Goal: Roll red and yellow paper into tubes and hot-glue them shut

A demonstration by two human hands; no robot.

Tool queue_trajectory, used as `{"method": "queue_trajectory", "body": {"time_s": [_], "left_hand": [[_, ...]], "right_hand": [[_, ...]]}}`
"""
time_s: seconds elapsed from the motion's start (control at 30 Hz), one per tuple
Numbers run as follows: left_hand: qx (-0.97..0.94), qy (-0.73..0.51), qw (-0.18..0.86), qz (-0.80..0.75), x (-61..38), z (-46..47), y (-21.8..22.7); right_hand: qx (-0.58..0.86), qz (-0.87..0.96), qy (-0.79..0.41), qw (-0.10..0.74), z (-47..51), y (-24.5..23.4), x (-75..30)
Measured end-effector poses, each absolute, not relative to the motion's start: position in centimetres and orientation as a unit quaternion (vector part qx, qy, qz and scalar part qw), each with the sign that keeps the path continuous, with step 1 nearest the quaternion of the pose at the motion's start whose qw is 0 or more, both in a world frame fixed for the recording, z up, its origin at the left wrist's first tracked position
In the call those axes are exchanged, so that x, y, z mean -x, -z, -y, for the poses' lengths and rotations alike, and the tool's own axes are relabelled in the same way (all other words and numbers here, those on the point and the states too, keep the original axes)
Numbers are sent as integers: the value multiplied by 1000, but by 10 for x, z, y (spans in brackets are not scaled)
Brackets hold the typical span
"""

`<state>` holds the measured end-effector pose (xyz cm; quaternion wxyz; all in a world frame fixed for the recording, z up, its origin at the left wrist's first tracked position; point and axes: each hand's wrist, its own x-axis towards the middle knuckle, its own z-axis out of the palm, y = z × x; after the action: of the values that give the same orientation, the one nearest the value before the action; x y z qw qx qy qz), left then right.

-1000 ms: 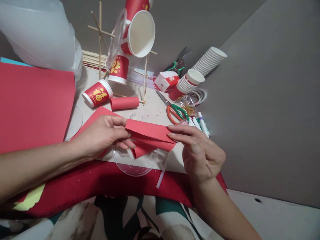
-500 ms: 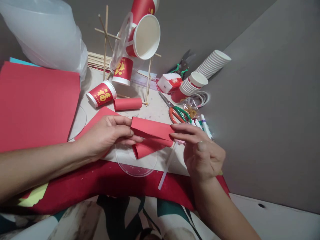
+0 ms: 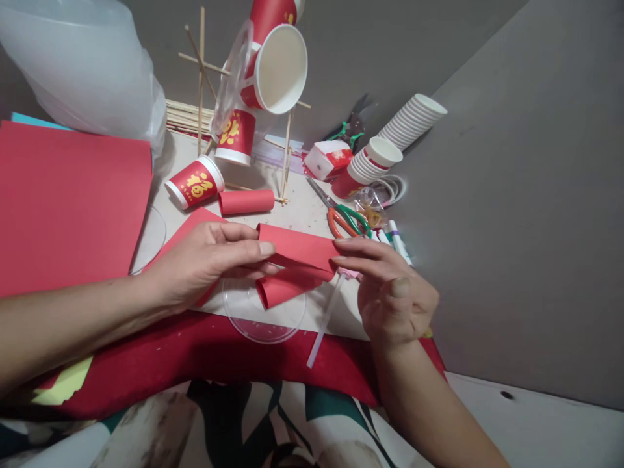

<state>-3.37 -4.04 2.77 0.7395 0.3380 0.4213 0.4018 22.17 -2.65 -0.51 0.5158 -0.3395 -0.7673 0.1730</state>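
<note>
Between my two hands is a curled piece of red paper (image 3: 299,247), its edge hanging loose along the near side. My left hand (image 3: 209,263) grips its left end, thumb on top and fingers beneath. At the right end, my right hand (image 3: 397,289) has its fingertips on the paper, with the thumb raised apart. Just below lies a second rolled red paper (image 3: 287,286), over a clear plastic lid (image 3: 263,331). A finished-looking red paper tube (image 3: 246,202) rests beyond my hands. To the right of the lid is a glue stick (image 3: 324,325), thin and translucent.
Behind stands a structure of paper cups (image 3: 281,68) and wooden sticks (image 3: 201,84). Scissors (image 3: 347,220), markers (image 3: 400,242), stacked cups (image 3: 375,159) and pliers (image 3: 353,127) are at the right. Red sheets (image 3: 73,208) and a white plastic bag (image 3: 88,71) occupy the left.
My left thumb has moved from the paper's left edge onto its top face. The right hand keeps nearly the same hold, and the view has shifted slightly.
</note>
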Motion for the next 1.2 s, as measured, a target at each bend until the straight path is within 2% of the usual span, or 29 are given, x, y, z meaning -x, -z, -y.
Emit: {"method": "queue_trajectory", "body": {"time_s": [0.33, 0.57, 0.83, 1.2], "left_hand": [[-332, -408, 729, -438, 34, 37, -21], [-327, -460, 698, -441, 35, 36, -22], [-314, -454, 705, -444, 32, 38, -19], [-417, -370, 704, -440, 30, 43, -25]], "right_hand": [[348, 739, -197, 542, 22, 10, -216], [389, 613, -238, 645, 24, 5, -204], [426, 597, -435, 522, 27, 5, -198], [423, 530, -539, 499, 29, 6, -193]]}}
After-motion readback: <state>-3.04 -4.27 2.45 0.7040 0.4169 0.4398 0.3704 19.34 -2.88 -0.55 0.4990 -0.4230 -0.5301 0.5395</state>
